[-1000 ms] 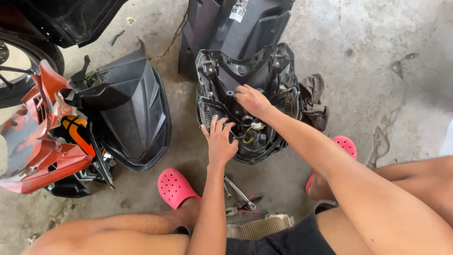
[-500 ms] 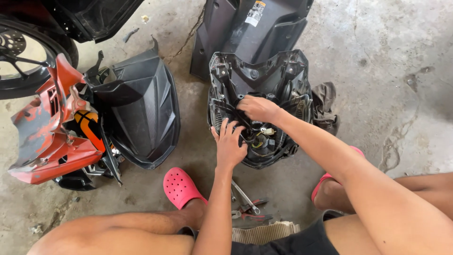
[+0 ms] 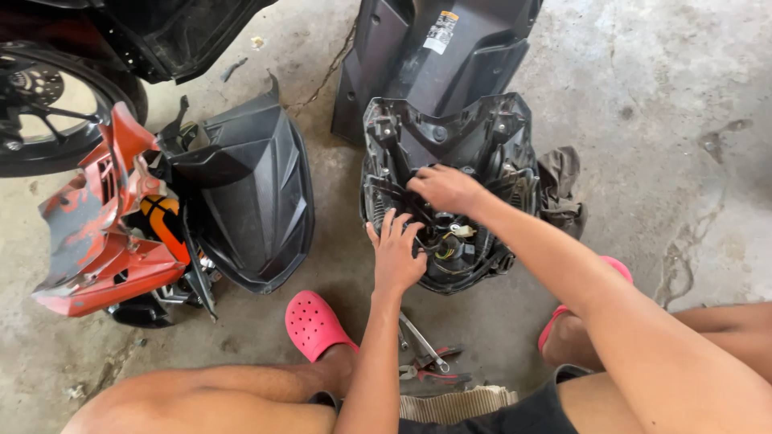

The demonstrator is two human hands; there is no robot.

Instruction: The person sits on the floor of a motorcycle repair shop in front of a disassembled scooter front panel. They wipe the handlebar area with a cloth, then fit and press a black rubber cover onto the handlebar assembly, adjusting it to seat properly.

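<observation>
At the bottom of the frame the person sits low on the concrete floor (image 3: 691,96), bare knees spread, a pink clog (image 3: 314,325) on the lower-left foot and another pink clog (image 3: 615,269) peeking out behind the right forearm. Between the feet, just below centre, lie a few hand tools (image 3: 426,358), pliers and a wrench among them, on the bare floor.

Just above the tools, the left hand (image 3: 396,255) rests on the lower edge of the black headlight housing (image 3: 446,145), its fingers spread fairly wide and flat against the plastic, gripping nothing. The right hand (image 3: 444,189) reaches across from the lower right and sits at the housing's centre, fingers curled down into the wiring; I cannot tell what they pinch there.

The housing lies back-side up in the middle of the frame. A grey rag (image 3: 563,189) touches its right edge. To the left lies a black fairing panel (image 3: 257,201), and beside that a red fairing piece (image 3: 88,241). Behind the housing, top centre, stands another black body panel (image 3: 434,48). A wheel (image 3: 48,112) shows at the upper left.
</observation>
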